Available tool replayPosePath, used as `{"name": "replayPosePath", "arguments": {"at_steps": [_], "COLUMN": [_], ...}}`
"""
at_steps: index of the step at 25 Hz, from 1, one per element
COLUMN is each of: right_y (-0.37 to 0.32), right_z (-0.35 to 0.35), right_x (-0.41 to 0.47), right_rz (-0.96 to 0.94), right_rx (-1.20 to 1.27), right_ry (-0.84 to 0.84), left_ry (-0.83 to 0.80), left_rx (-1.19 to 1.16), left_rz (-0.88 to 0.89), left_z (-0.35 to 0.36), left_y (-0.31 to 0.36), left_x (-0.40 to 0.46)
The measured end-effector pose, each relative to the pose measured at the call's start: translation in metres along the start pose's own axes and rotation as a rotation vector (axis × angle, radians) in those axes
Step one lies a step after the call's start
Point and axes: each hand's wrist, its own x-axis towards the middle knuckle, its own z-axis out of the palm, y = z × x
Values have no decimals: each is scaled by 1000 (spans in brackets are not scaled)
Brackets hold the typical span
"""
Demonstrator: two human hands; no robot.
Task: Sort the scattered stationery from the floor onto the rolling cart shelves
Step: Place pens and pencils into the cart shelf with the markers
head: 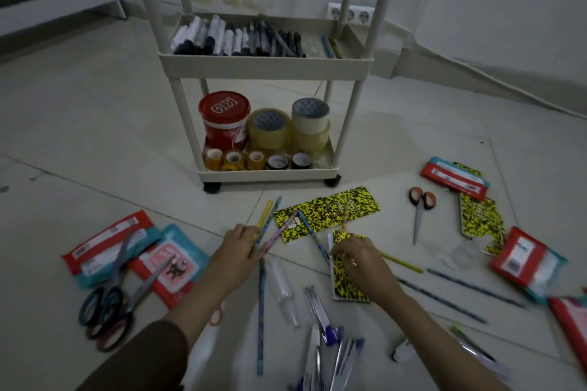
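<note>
The cream rolling cart [266, 66] stands ahead; its middle shelf holds several markers and pens, its bottom shelf a red tub and tape rolls. My left hand [236, 251] grips a bunch of pencils [270, 220] that fan out toward the cart. My right hand [355, 259] pinches a thin pencil [345, 216] standing up over a yellow-and-black notebook [327, 208]. A second, smaller speckled notebook [344, 282] lies under my right hand. More pencils [457, 279] and pens [330, 352] lie scattered on the floor tiles.
Red-and-teal pouches [108, 241] with scissors [114, 295] lie at the left. More pouches [527, 260], orange-handled scissors [421, 209] and another speckled notebook [481, 219] lie at the right. A clear bottle [284, 290] and a blue pencil [261, 311] lie between my arms.
</note>
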Motion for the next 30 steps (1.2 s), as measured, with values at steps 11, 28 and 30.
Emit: {"name": "replayPosePath", "arguments": {"at_steps": [11, 28, 30], "right_y": [-18, -30, -38], "right_z": [34, 32, 26], "right_x": [4, 5, 9], "right_rz": [55, 140, 170], "right_rx": [-476, -110, 75], "right_ry": [-234, -125, -87], "left_ry": [-52, -70, -58], "left_rx": [153, 115, 166], "left_rz": [-110, -408, -414], "left_z": [31, 49, 51], "left_y": [2, 11, 10], "left_x": [7, 6, 3]}}
